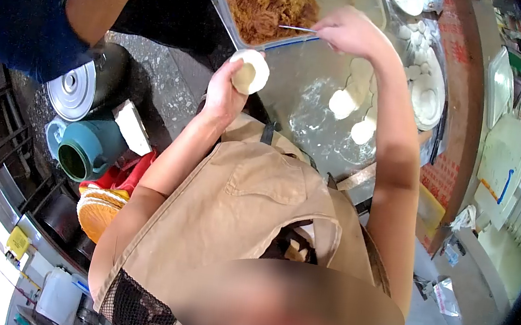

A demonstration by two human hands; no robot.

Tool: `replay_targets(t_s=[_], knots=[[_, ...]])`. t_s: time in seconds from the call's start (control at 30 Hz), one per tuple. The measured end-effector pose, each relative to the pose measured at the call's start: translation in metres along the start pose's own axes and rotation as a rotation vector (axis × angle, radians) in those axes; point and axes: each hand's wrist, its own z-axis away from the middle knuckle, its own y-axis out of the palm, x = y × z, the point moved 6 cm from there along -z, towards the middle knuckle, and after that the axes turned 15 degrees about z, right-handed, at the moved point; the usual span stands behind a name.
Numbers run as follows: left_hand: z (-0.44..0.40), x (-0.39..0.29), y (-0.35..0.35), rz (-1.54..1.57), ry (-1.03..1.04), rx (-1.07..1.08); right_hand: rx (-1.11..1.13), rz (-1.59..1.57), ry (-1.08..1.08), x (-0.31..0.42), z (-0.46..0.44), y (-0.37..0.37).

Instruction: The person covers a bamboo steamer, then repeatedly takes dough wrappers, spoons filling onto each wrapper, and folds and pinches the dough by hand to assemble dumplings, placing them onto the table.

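My left hand (225,92) holds a round white dough wrapper (250,72), slightly cupped, just below the near corner of a clear plastic tub (374,5). Brown, shredded-looking filling (265,2) lies in the tub. Over the tub's near side, my right hand (349,32) is closed on a thin metal utensil (298,29), its tip at the filling's edge. More dough rounds (342,104) rest on the floured metal worktop (300,112), under and beside my right forearm.
Another person's arm (100,3) reaches in at the upper left. Small dough pieces (415,35) and a dough coil (426,92) lie at the right. A lidded pot (73,88), a blue-green jug (88,146) and an orange stack (98,212) stand at the left.
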Motion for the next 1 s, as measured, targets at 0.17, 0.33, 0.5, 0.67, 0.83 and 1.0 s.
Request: replay_targets(t_s=[0.17,0.33,0.5,0.67,0.83,1.0], knots=[[-0.017,0.011,0.053,0.264,-0.008,-0.076,-0.390,0.064,0.152,0.010,0.094,-0.009],[-0.016,0.042,0.109,0.279,-0.118,0.098,-0.709,0.378,0.378,0.029,0.148,0.064],[-0.021,0.076,0.115,0.156,-0.147,0.091,-0.950,0.264,0.450,0.032,0.180,0.111],[-0.016,0.112,0.125,0.128,-0.285,0.172,-1.126,-0.023,0.563,0.014,0.211,0.123],[-0.010,0.138,0.131,0.068,-0.351,0.162,-1.113,-0.090,0.632,0.010,0.231,0.137],[-0.010,0.147,0.131,0.061,-0.362,0.164,-1.245,-0.179,0.637,0.005,0.243,0.143]])
